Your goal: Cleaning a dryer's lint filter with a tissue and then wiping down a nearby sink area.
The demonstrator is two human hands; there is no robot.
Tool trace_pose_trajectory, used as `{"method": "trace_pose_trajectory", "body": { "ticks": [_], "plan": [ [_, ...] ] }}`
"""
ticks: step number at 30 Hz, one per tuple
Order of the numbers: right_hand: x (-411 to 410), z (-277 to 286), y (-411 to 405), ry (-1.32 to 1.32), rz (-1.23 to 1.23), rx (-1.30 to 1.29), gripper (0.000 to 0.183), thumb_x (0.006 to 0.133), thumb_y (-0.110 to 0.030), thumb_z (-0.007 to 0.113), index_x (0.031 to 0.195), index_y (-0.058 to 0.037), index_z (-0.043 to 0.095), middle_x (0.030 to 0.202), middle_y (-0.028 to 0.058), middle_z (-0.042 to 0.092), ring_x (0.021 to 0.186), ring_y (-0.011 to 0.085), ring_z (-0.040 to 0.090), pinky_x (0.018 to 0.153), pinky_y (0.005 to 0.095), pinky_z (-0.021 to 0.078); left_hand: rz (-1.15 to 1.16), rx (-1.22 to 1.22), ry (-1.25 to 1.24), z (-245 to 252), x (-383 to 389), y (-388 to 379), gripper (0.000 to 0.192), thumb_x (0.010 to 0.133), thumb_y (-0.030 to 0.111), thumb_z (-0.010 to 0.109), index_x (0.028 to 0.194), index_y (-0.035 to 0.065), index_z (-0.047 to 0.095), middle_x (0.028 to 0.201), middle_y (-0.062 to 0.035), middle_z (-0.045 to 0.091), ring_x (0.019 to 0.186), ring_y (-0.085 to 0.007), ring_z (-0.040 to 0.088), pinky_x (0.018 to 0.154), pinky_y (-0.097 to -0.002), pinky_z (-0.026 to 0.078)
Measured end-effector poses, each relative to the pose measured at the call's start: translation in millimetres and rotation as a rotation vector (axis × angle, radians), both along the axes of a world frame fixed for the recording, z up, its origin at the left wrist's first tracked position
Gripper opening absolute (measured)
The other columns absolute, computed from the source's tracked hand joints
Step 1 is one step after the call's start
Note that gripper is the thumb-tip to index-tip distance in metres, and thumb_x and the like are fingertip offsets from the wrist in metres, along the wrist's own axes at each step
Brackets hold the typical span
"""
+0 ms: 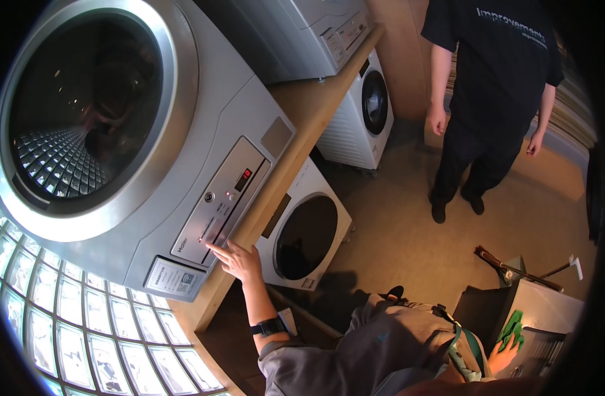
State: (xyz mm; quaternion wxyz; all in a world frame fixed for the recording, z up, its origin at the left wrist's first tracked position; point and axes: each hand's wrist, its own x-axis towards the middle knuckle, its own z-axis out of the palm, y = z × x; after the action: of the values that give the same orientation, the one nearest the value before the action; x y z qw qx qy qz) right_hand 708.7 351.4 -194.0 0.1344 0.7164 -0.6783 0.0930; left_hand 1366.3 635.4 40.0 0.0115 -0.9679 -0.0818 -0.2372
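My left hand (240,261) reaches out with its fingers apart and holds nothing. Its index fingertip is at the buttons of the control panel (221,203) on a silver Haier front-loading dryer or washer (218,104). I cannot tell whether it presses one. The panel has a lit red display (243,179). The machine's round dark glass door (85,104) is closed, and a label plate (175,278) sits below the panel. At the lower right, my right hand (503,355) has its fingers on a crumpled green cloth (513,326), which lies against a grey unit (542,304).
Under the wooden shelf (302,153) stand white front-loading washers (307,232). Another silver machine (302,34) sits farther along it. A person in dark clothes (495,89) stands on the floor. A long-handled tool (515,267) and glass-block wall (85,317) are nearby.
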Motion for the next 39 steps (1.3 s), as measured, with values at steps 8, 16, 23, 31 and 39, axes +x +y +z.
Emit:
{"method": "trace_pose_trajectory", "body": {
  "ticks": [8,16,23,31,39],
  "plan": [
    [0.6,-2.7,-3.7,0.034,-0.043,0.037,0.047,0.084,-0.025,0.051,0.13,-0.0206,0.044,0.128,0.0155,0.042,0.108,0.0336,0.046,0.086,0.0413,0.0417,-0.442,-0.03,0.134,9.8,21.6,-80.2,0.065,0.074,0.027,0.069,0.128,0.0029,0.042,0.147,-0.0181,-0.004,0.106,-0.0302,0.05,0.081,-0.0362,0.049],
    [5.6,-0.7,-3.3,-0.032,-0.046,0.057,0.048,0.083,-0.025,0.052,0.13,-0.0193,0.045,0.128,0.0162,0.043,0.109,0.0345,0.046,0.088,0.0418,0.041,-0.261,-0.034,-0.041,-24.3,6.1,-30.5,0.069,0.069,0.031,0.071,0.128,0.0059,0.043,0.146,-0.021,-0.004,0.129,-0.0371,0.022,0.098,-0.0472,0.032],
    [-26.4,-28.9,-11.7,-0.016,0.034,0.036,0.049,0.083,-0.023,0.052,0.131,-0.02,0.042,0.126,0.0204,0.041,0.11,0.0378,0.045,0.088,0.0446,0.0399,-0.07,0.011,0.156,-27.7,-15.6,5.1,0.077,0.069,0.035,0.07,0.132,0.0056,0.037,0.145,-0.0242,-0.007,0.132,-0.0389,0.015,0.099,-0.0543,0.026],
    [-14.2,-17.2,-6.0,0.005,0.01,0.021,0.049,0.083,-0.023,0.052,0.131,-0.0196,0.042,0.127,0.0215,0.041,0.111,0.0384,0.044,0.09,0.0443,0.039,-0.086,-0.092,-0.146,-1.1,-15.3,6.6,0.075,0.066,0.031,0.072,0.13,0.0072,0.039,0.144,-0.0273,0.001,0.131,-0.0415,0.014,0.097,-0.0603,0.021],
    [1.4,-1.3,-3.4,-0.027,-0.06,0.035,0.047,0.083,-0.024,0.052,0.129,-0.0206,0.045,0.128,0.0147,0.043,0.108,0.0332,0.047,0.087,0.0408,0.0421,-0.124,-0.041,-0.173,-6.6,-8.1,-0.3,0.075,0.065,0.027,0.073,0.128,0.0071,0.039,0.144,-0.0265,0.004,0.129,-0.0417,0.019,0.096,-0.0589,0.025]
  ]
}}
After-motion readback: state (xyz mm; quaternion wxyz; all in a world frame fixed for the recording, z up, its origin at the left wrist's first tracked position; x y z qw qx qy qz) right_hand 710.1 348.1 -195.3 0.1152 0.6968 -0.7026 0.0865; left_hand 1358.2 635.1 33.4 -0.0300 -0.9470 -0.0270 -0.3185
